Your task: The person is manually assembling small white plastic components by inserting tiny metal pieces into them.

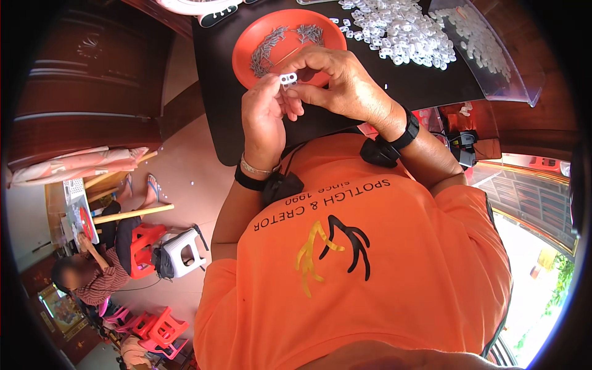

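My left hand (264, 114) pinches a white two-holed piece (288, 79); right hand (346, 85) curled about it, can't tell if gripping. Orange bowl (243, 49), twelve o'clock; white heap (404, 38), two.

The left hand (265, 114) and right hand (345, 83) hold a small white two-holed plastic piece (288, 79) between them, near a round orange plastic basin (242, 49) of thin grey pieces (268, 52). On the black tabletop (221, 117), a heap of white plastic pieces (407, 37) lies beside a clear plastic tray (523, 92).
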The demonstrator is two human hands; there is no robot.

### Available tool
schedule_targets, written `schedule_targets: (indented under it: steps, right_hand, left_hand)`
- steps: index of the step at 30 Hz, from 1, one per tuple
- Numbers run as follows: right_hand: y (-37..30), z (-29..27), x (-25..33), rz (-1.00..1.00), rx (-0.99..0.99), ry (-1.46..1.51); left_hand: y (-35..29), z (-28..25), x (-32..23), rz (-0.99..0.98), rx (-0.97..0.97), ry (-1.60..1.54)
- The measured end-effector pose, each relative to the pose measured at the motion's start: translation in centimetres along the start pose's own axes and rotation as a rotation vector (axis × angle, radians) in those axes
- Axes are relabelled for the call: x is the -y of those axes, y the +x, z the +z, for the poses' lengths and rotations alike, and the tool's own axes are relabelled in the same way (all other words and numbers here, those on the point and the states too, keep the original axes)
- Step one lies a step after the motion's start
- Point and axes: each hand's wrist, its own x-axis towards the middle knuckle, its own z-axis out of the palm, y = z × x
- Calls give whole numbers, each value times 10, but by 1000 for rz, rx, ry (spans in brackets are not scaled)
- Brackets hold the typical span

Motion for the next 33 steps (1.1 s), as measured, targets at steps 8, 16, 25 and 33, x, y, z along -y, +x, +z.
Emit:
schedule_targets:
  steps: [8, 16, 25, 33]
  right_hand:
    - [-1, 9, 1, -194, -85, -267]
    - [-6, 12, 1, -156, -73, -343]
    - [-8, 6, 4, -202, -3, -379]
    - [-13, 2, 2, -198, 8, -396]
  left_hand:
    - [1, 1, 7, -39, -90, 101]
    - [1, -1, 10, 28, -87, 150]
    - [-3, 7, 9, 131, -153, 252]
    - [-4, 14, 7, 69, -116, 228]
